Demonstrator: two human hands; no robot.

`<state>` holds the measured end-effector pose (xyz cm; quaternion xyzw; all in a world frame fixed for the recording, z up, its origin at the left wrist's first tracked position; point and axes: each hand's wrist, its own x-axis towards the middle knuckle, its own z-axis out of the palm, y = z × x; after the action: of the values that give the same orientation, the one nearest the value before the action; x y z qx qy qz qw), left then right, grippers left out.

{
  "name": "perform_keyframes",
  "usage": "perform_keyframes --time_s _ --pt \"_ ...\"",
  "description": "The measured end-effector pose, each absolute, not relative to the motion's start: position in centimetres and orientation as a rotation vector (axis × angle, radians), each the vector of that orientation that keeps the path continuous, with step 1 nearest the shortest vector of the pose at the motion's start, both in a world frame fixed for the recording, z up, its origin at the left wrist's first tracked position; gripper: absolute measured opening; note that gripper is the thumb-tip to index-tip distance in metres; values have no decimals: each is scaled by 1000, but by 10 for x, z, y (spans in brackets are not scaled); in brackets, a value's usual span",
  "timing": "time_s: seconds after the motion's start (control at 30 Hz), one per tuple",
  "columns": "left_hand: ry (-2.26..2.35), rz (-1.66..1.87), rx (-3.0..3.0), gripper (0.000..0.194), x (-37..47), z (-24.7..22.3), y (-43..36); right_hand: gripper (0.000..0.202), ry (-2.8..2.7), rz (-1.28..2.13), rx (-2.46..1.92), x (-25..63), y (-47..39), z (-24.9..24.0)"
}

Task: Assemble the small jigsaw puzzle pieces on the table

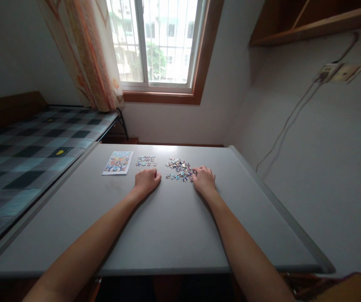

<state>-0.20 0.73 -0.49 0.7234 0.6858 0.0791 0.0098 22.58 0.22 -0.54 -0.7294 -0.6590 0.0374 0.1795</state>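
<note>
Small jigsaw puzzle pieces (180, 167) lie in a loose, multicoloured pile at the middle of the table. My right hand (204, 178) rests at the pile's right edge, its fingers curled and the thumb side pinching a puzzle piece (194, 172) there. Left of the pile, my left hand (146, 178) is closed in a fist on the tabletop, with nothing showing in it. Just beyond that fist, a smaller group of puzzle pieces (146, 160) is spread in rough rows. A colourful printed picture sheet (118, 163) with a white border lies flat to their left.
The light grey table (174, 235) has raised side edges. A bed with a checked cover (57, 130) stands on the left. Behind are a window (164, 46) and a patterned curtain (89, 54). A cable (285, 130) hangs from the socket (340, 72) on the right wall.
</note>
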Motion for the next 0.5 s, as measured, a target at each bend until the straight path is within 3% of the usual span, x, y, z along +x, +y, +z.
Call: perform_keyframes --time_s 0.5 --pt "2156 261 2244 38 -1 -6 7 21 -1890 196 -1980 226 3 -5"
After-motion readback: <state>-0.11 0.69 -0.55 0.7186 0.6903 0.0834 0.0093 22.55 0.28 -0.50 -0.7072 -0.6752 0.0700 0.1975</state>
